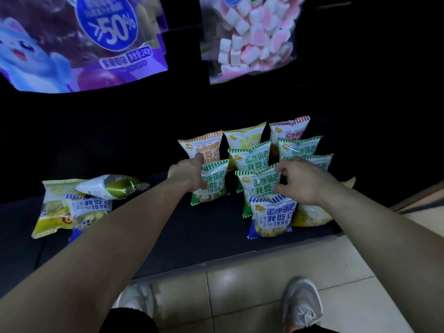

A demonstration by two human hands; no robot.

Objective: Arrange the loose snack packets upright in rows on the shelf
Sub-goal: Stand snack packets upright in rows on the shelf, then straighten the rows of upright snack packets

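Person, head-camera view. Left hand (189, 175) and right hand (304, 180): bare, no rings, gloves or wristbands; forearms behind them unsleeved. Below the hands: pair of pale grey mesh lace-up sneakers (303, 302); black garment edge (128, 320) at the knees.

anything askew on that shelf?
Yes. Three loose packets lie heaped at the shelf's left end, one tipped on its side on top. The rest stand upright in rows on the right, where both hands are.
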